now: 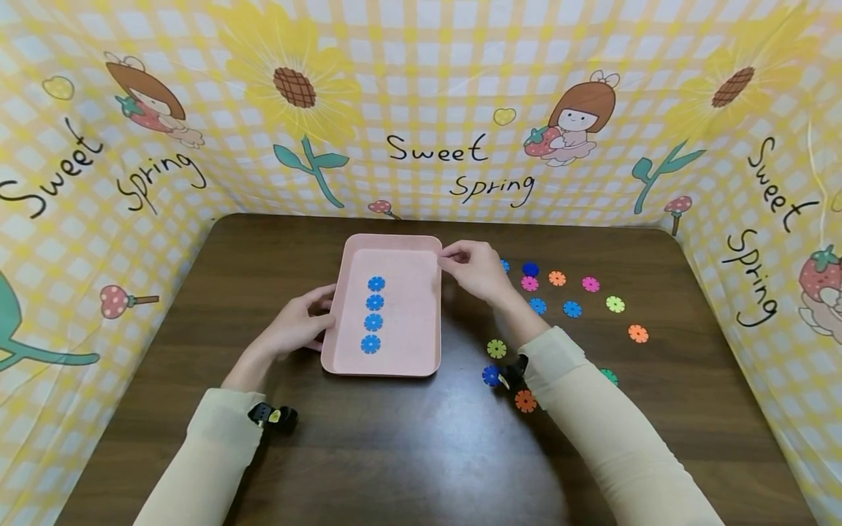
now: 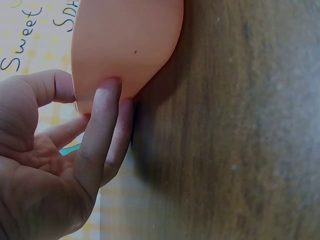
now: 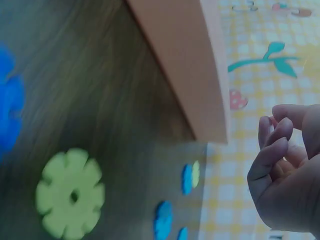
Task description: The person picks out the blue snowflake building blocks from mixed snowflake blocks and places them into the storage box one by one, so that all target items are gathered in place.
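Note:
A pale pink tray point(image 1: 408, 358) lies on the table, with several blue snowflake discs point(image 1: 374, 302) in a column on its left half. My left hand point(image 1: 299, 321) holds the tray's left edge. In the left wrist view the thumb bends at the rim and the fingers point(image 2: 102, 115) lie against the outer wall. By the tray's upper right corner is my right hand point(image 1: 476, 270), thumb and fingertips pinched together. The right wrist view gives only a thin pinkish sliver point(image 3: 273, 121) between those fingertips; its kind is largely hidden.
Right of the tray, loose snowflake discs in several colours are scattered: lime green point(image 1: 496, 348), orange point(image 1: 638, 334), pink point(image 1: 590, 284) and dark blue point(image 1: 530, 269) among them. My right forearm hangs over some. A yellow checked cloth point(image 1: 421, 109) encloses the brown table point(image 1: 395, 453).

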Tool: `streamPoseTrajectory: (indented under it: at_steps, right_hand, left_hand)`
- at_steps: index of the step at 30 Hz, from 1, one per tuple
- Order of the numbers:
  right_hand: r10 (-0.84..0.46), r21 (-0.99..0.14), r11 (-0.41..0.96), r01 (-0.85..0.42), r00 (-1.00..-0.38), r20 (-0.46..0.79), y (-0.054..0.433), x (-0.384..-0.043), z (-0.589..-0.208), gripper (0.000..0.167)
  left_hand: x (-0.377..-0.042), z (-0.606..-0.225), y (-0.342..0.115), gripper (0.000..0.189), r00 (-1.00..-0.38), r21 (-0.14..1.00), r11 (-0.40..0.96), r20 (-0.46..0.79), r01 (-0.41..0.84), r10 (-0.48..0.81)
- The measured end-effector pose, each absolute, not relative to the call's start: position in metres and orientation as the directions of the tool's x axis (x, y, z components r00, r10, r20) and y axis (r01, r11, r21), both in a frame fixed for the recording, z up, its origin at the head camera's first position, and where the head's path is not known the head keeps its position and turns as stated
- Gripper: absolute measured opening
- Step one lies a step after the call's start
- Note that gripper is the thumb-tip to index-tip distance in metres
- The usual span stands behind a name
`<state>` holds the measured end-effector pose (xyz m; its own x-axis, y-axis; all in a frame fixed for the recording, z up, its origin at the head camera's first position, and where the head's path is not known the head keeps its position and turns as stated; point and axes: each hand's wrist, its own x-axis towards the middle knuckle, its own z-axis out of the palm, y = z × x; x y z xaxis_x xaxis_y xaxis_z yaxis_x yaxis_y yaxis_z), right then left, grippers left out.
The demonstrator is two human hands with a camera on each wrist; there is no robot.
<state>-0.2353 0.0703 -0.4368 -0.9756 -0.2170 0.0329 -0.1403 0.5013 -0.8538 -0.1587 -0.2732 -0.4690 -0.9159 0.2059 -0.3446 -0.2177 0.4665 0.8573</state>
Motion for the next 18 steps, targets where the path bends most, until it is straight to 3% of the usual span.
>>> streamPoseTrajectory:
  at_steps: [18]
  right_hand:
    - [-0.072, -0.827, 0.561, 0.048, -0.992, -0.106, 0.098, -0.253, -0.475, 0.029]
  left_hand:
    - [-0.158, -0.466, -0.273, 0.069, -0.915, 0.862, 0.457, -0.345, -0.221, 0.207]
